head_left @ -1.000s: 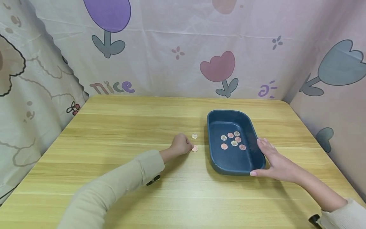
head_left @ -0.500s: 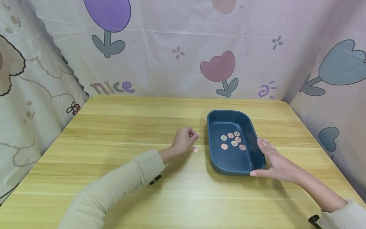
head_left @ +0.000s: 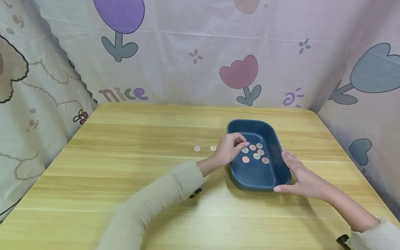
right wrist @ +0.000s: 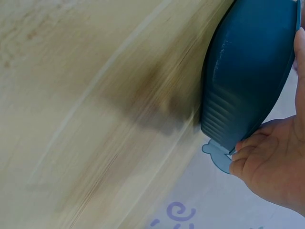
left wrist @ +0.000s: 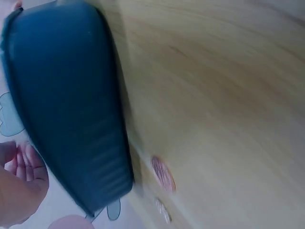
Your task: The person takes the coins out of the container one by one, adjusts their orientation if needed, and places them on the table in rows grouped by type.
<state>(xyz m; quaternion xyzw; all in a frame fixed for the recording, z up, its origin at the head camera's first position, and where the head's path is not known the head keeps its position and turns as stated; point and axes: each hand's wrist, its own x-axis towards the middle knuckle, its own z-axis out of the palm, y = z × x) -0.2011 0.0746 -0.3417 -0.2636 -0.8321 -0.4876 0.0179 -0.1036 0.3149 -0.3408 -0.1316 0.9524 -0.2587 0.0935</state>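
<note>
A dark blue tray [head_left: 259, 177] stands on the wooden table, with several copper and silvery coins [head_left: 256, 156] lying in it. My left hand [head_left: 226, 149] is over the tray's left rim. Its thumb and forefinger pinch what seems a coin, mostly hidden. Left of the tray are two silvery coins, one at the left [head_left: 197, 148] and one by the hand [head_left: 213, 148]. In the left wrist view a copper coin [left wrist: 163, 174] lies near the tray; my arm hides it in the head view. My right hand [head_left: 298, 177] rests against the tray's front right corner, fingers extended along the side, thumb at the front.
Patterned curtains [head_left: 175, 62] hang behind the table [head_left: 140, 128] and along both sides. The table's back edge meets the rear curtain. A dark strap [head_left: 196, 193] shows under my left cuff.
My left hand has lifted from beside the coins and moved right, over the tray's rim. A silvery coin it covered now shows at the left. My right hand and the tray stay put.
</note>
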